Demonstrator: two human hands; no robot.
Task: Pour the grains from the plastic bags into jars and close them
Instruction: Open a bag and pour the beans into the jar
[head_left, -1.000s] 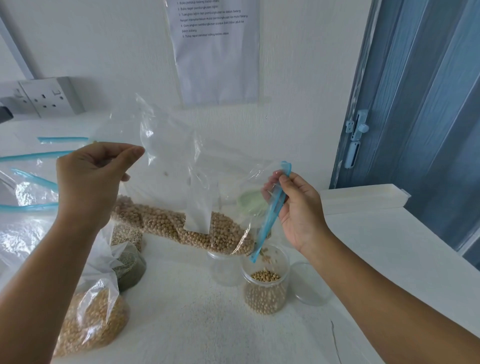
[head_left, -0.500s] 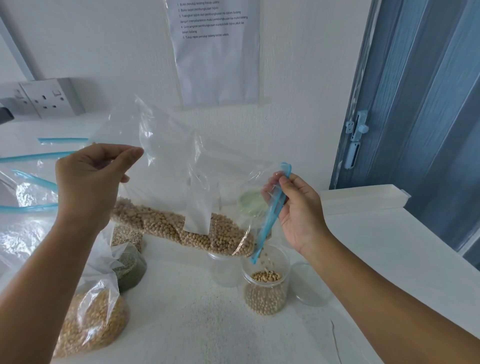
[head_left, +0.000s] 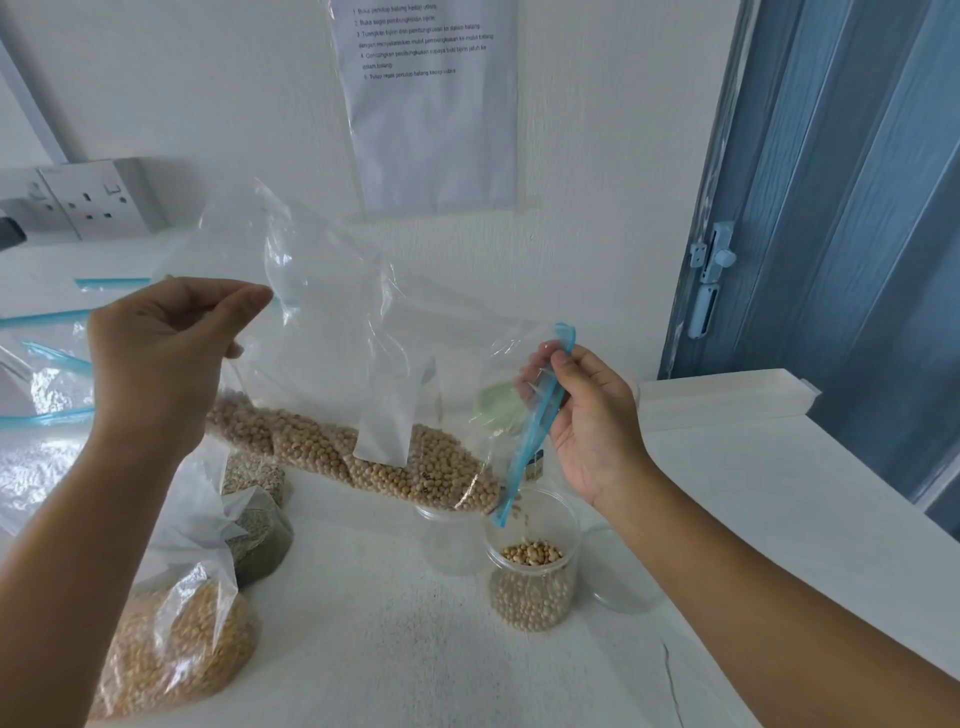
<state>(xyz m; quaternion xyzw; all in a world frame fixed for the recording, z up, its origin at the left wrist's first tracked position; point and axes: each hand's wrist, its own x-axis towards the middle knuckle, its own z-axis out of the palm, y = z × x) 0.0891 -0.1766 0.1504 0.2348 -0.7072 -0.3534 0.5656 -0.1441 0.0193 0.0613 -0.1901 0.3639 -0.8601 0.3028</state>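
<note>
- Two hands hold one clear plastic bag (head_left: 332, 332) in the air, tilted so its blue zip mouth (head_left: 535, 421) points down to the right.
- The left hand (head_left: 161, 353) pinches the bag's upper rear corner between thumb and curled fingers.
- The right hand (head_left: 587, 415) pinches the zip edge, fingers curled round the blue strip.
- Pale round grains (head_left: 374, 462) lie heaped along the bag's lower edge, reaching the mouth.
- An open clear jar (head_left: 532, 561) stands on the white table (head_left: 395, 649) right under the mouth, about half full of the same grains; a few grains show blurred between mouth and jar.
- Just left of it stands an empty jar (head_left: 447, 540).
- A bag of yellow grain (head_left: 171, 644) lies at lower left.
</note>
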